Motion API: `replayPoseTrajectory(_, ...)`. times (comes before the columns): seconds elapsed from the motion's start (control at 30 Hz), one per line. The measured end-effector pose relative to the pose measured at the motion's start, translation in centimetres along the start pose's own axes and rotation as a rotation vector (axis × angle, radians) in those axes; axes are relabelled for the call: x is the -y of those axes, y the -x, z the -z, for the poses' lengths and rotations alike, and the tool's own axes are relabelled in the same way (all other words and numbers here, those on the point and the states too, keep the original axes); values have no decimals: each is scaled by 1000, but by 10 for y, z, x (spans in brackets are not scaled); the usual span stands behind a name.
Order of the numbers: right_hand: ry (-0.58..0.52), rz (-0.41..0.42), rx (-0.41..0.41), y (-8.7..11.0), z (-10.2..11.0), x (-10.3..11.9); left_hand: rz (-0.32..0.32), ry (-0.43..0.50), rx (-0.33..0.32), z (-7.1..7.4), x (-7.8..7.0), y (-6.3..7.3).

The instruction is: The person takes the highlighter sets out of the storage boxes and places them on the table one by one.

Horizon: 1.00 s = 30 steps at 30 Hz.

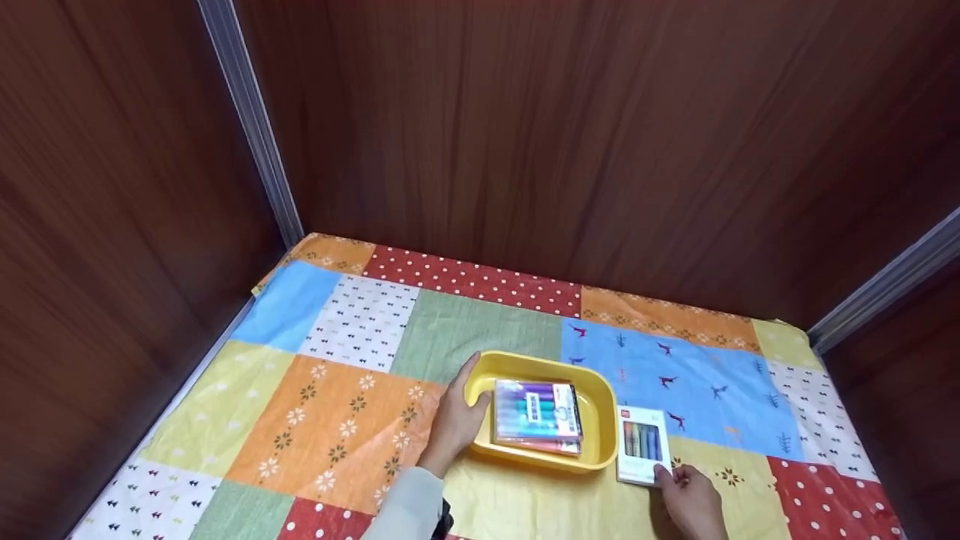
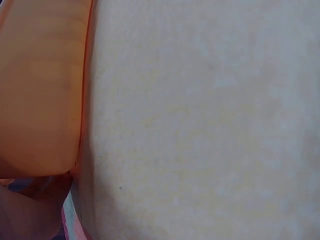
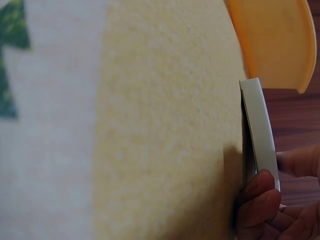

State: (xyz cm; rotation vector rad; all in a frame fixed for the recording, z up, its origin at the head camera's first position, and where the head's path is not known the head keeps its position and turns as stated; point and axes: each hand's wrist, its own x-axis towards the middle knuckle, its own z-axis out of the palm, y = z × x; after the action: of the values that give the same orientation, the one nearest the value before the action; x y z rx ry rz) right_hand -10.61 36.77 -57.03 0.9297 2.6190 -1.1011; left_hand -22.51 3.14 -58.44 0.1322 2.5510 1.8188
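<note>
A yellow plastic basin (image 1: 598,420) stands on the patchwork cloth. My left hand (image 1: 456,418) grips its left end, thumb over the rim and fingers along the outside. Inside the basin lie stacked clear packs of coloured pens (image 1: 534,411). To the right of the basin is a flat white box (image 1: 637,472) with a window showing coloured sticks. My right hand (image 1: 691,501) pinches this box at its lower right corner, thumb on top. In the right wrist view, fingertips (image 3: 261,200) are under the box's edge, which is slightly raised from the cloth at this end.
The patchwork cloth (image 1: 330,420) covers the table. Dark wood-grain panels (image 1: 450,150) rise behind and on both sides, with metal strips (image 1: 259,142) at the corners.
</note>
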Motion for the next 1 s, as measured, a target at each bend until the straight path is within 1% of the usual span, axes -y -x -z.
replayPoseTrajectory(0.23, 5, 55, -16, 0, 0, -2, -3, -12, -14, 0, 0, 0)
replayPoseTrajectory(0.5, -33, -12, -7, 0, -1, 0, -12, -11, -14, -1, 1, 0)
replayPoseTrajectory(0.6, -40, -13, -5, 0, -1, 0, -19, -13, -15, -1, 0, 0)
replayPoseTrajectory(0.83, -22, 36, -25, 0, 0, -1, -10, -27, -21, -1, 0, -1)
replayPoseTrajectory(1.0, -31, 1, 1, 1, 0, 0, -4, -19, -18, -2, 0, 0)
